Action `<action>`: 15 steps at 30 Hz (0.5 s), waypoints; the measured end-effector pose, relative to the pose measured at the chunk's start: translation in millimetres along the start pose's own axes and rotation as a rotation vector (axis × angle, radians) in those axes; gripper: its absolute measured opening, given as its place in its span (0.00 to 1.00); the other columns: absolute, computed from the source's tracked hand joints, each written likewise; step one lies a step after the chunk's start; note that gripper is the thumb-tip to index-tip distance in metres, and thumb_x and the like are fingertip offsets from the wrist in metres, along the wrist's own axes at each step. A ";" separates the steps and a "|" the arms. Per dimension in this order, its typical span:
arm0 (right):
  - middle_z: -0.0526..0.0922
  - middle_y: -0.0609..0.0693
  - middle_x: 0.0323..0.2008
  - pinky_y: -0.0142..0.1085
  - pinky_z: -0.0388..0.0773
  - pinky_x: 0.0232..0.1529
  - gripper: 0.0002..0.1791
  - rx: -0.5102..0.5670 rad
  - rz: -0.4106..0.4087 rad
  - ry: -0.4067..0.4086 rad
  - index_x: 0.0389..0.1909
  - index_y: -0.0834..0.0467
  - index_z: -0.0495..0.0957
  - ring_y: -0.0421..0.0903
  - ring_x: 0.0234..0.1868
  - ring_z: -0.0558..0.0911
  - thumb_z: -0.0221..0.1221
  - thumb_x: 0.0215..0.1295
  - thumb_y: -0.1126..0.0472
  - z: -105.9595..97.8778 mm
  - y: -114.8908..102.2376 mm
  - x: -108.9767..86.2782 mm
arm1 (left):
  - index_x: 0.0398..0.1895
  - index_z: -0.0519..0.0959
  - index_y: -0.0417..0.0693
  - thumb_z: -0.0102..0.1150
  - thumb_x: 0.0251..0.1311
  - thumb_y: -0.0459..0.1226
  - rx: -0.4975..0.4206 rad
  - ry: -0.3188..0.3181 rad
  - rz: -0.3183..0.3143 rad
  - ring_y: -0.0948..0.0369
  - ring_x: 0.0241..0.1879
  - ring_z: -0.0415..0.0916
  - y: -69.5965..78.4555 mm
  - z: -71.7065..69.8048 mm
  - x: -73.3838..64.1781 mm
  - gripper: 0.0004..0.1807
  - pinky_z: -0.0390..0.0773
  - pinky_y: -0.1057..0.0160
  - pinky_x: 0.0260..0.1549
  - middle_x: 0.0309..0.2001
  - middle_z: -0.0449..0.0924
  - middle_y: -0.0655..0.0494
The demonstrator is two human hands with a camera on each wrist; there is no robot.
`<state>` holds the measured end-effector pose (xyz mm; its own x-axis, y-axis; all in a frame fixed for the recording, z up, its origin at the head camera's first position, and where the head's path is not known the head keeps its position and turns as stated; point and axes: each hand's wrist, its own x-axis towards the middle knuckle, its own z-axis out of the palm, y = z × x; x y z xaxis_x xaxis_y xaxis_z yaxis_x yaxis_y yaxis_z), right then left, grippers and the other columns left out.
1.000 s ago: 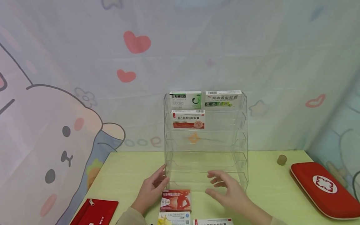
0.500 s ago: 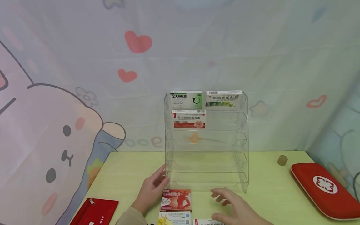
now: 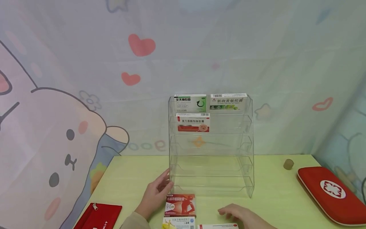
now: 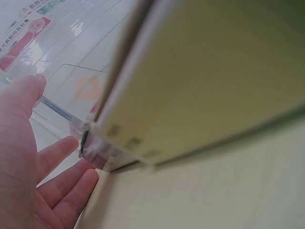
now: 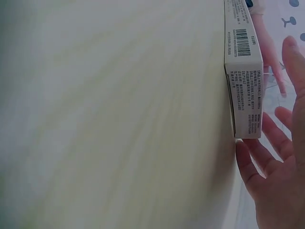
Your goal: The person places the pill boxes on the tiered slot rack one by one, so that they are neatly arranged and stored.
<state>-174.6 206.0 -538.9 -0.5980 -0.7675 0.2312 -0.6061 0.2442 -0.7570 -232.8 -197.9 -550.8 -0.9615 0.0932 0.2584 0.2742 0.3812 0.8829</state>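
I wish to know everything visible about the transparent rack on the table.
The transparent rack stands upright on the pale green table. It looks like clear plastic, with five stepped tiers between two side panels. Its top tier holds two green-white boxes; a red-white box stands in the second tier, at left. The left hand touches its lower left side.

six medicine boxes [image 3: 193,123] that I can see from over here, three on one clear rack [image 3: 211,165], three on one table [image 3: 137,168], one left hand [image 3: 155,192], one right hand [image 3: 240,214], one red pouch [image 3: 101,216], one red case [image 3: 317,181], one lil brown cylinder [image 3: 288,164]
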 end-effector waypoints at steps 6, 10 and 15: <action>0.89 0.55 0.61 0.33 0.84 0.57 0.29 -0.265 -0.283 0.063 0.70 0.62 0.79 0.41 0.61 0.85 0.70 0.73 0.55 5.7 24.5 -2.6 | 0.83 0.72 0.67 0.67 0.78 0.48 0.020 -0.002 0.006 0.58 0.58 0.91 -0.5 0.0 0.4 0.33 0.86 0.69 0.57 0.69 0.86 0.47; 0.90 0.51 0.59 0.32 0.83 0.56 0.25 -0.309 -0.306 0.044 0.68 0.59 0.81 0.41 0.61 0.84 0.68 0.75 0.56 4.7 30.4 -7.5 | 0.83 0.71 0.67 0.66 0.78 0.49 0.042 -0.004 0.027 0.57 0.58 0.91 -2.2 -0.3 0.4 0.33 0.87 0.67 0.57 0.69 0.86 0.46; 0.89 0.49 0.58 0.32 0.83 0.54 0.22 -0.276 -0.223 -0.010 0.67 0.56 0.83 0.39 0.61 0.81 0.68 0.76 0.57 2.3 20.2 -11.6 | 0.83 0.71 0.68 0.66 0.79 0.49 0.048 -0.006 0.028 0.57 0.58 0.91 -1.8 -1.3 0.6 0.33 0.87 0.66 0.57 0.69 0.86 0.46</action>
<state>-178.7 218.4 -558.3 -0.4304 -0.8255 0.3652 -0.8409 0.2196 -0.4947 -233.8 -199.7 -551.8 -0.9538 0.1100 0.2797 0.2996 0.4222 0.8556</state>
